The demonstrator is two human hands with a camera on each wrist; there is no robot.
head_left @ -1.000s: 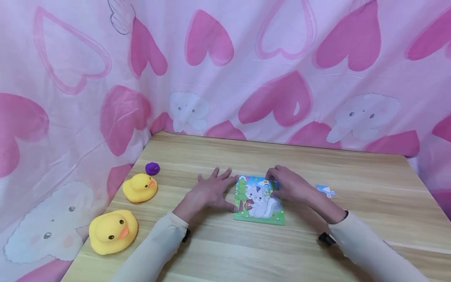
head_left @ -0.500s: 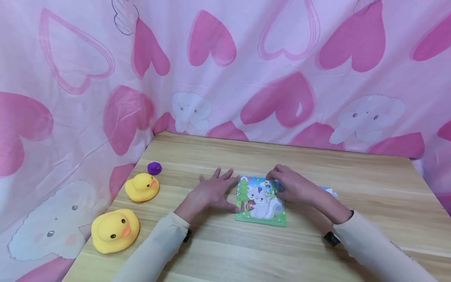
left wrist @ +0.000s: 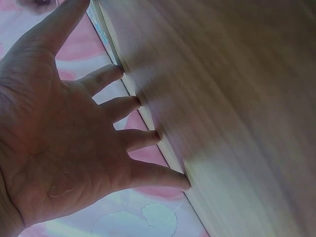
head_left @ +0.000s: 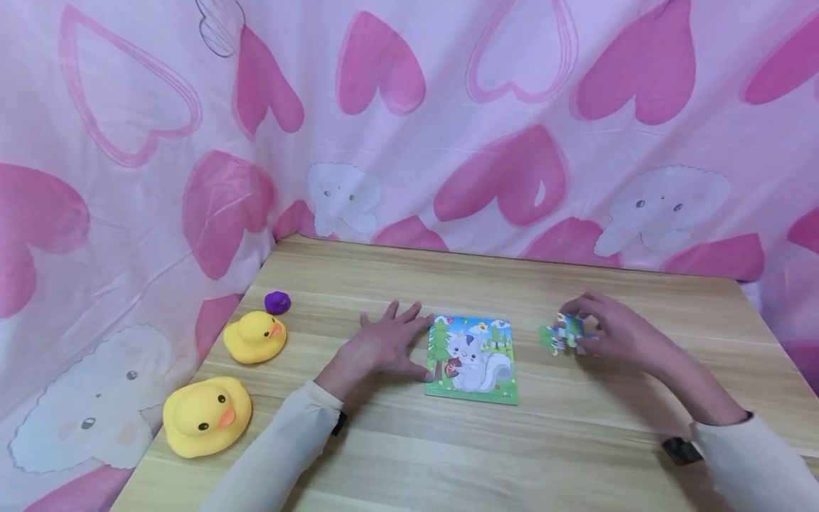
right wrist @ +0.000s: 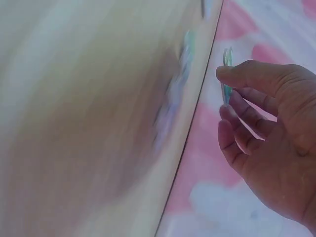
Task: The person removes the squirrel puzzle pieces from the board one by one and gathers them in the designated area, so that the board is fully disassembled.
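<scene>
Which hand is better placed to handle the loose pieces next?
Likely the right hand: it pinches at least one puzzle piece near the loose pieces, while the left hand lies spread at the left edge of the squirrel puzzle.

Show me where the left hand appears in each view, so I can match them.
Head: left hand left of centre, at the puzzle's left edge.
Left wrist: fills most of the left half, fingers spread.
Right wrist: not in it; only the right hand.
Shared landmark: table, in all three.
</scene>
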